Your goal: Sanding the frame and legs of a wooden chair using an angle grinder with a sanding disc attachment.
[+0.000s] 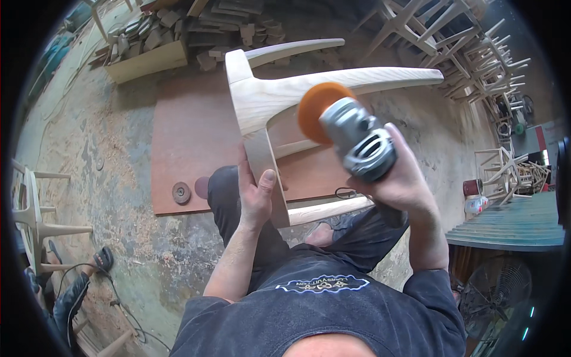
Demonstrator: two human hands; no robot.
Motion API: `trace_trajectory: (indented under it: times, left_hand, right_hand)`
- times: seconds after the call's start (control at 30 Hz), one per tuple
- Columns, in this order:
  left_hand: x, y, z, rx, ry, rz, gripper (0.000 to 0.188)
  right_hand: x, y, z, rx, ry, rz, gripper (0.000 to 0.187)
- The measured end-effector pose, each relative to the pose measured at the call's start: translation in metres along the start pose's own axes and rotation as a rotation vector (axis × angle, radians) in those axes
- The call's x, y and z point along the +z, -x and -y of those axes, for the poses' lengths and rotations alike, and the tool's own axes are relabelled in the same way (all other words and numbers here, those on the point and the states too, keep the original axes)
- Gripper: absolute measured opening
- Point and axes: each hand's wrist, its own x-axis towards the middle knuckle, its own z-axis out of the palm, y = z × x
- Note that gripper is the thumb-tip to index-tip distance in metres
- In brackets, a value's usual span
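Left hand (259, 193) is closed around the side rail of a pale, bare-wood furniture frame (256, 98), thumb on the upper face, some fingers hidden beneath. Right hand (401, 172) is wrapped around a grey-bodied handheld power sander (360, 140); most of its fingers are out of sight. The frame is in front of the person, over a flat reddish-brown board (178, 137), its lower end between the legs. The round orange disc (317, 110) overlaps the long tapered limb in view; cannot tell whether it touches. Its blur suggests spin. Likely trouble: a tilted or lingering disc could gouge the pale wood; its rim could catch the inner curve and kick; with just one hand seen gripping the frame, uneven pressure could twist it, and a slip leftward would threaten that hand. Count: two hands, one sander, one orange disc, one frame with four limbs showing, one board, one round brown disc with a centre hole (181, 192) lying on it, one dark round fan (496, 285) at lower right. Stacked pale chair frames (410, 30) and wood offcuts (232, 24) overlap too much to count.
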Motion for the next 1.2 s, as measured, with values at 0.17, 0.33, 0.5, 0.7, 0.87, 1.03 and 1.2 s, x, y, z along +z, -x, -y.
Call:
trace_trajectory:
  times: [0.17, 0.33, 0.5, 0.7, 0.87, 1.03, 1.2]
  left_hand:
    - [-0.003, 0.004, 0.001, -0.015, 0.028, 0.045, 0.095]
    - [0.001, 0.003, -0.001, -0.006, 0.036, 0.042, 0.094]
    - [0.000, 0.005, 0.005, -0.006, 0.032, -0.003, 0.089]
    - [-0.004, 0.004, 0.011, 0.024, 0.036, 0.048, 0.091]
    - [-0.001, 0.010, 0.011, 0.059, 0.016, 0.045, 0.093]
    - [-0.002, 0.013, 0.009, 0.023, 0.048, 0.012, 0.096]
    - [-0.005, 0.016, 0.010, 0.025, 0.046, 0.009, 0.099]
  right_hand:
    - [0.027, -0.011, 0.012, 0.031, 0.027, 0.136, 0.067]
    - [0.028, -0.012, 0.012, -0.001, 0.057, 0.110, 0.066]
    - [0.027, -0.016, 0.017, 0.114, -0.022, 0.142, 0.067]
    - [0.002, -0.008, 0.004, 0.114, -0.051, 0.017, 0.065]
    - [-0.048, 0.004, -0.030, 0.068, -0.013, -0.225, 0.065]
    - [-0.094, 0.021, -0.041, 0.341, -0.240, -0.413, 0.058]
    - [-0.054, 0.029, -0.026, 0.136, -0.132, -0.296, 0.059]
